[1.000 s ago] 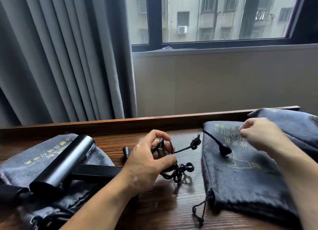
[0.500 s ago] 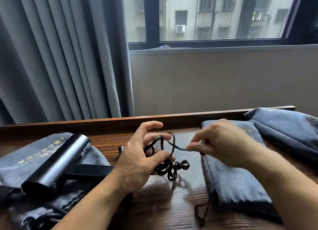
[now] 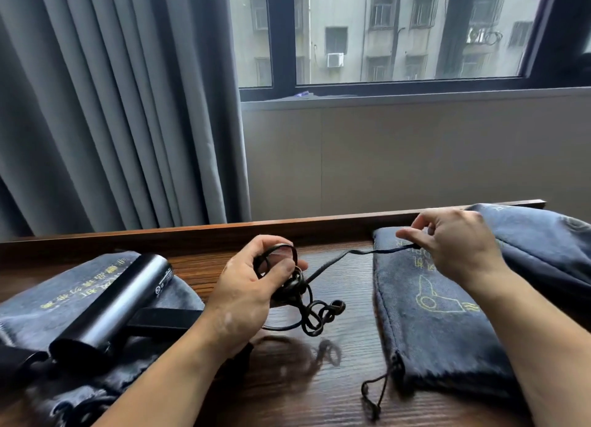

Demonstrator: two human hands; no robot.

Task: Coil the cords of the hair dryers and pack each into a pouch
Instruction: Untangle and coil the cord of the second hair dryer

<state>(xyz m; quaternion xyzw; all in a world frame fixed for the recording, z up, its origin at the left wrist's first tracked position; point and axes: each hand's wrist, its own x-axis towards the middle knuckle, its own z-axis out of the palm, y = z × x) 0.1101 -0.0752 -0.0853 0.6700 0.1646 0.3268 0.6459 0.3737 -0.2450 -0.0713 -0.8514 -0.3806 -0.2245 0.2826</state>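
Observation:
A black hair dryer (image 3: 108,302) lies on a grey pouch (image 3: 41,298) at the left of the wooden table (image 3: 339,391). Its black cord (image 3: 316,314) runs in loose curls across the middle of the table. My left hand (image 3: 252,289) grips a bundle of cord loops above the table. My right hand (image 3: 454,250) pinches the cord's free end and holds it stretched out to the right, above a second grey pouch (image 3: 438,324) printed with a yellow dryer drawing.
A third dark pouch (image 3: 543,247) lies at the far right against the table's raised back rail (image 3: 287,228). A drawstring (image 3: 374,391) trails from the middle pouch's near end. Grey curtains (image 3: 112,106) and a window stand behind the table.
My right hand has moved right and away from my left hand, drawing the cord end out taut over the pouch. My left hand has closed tighter on the loops.

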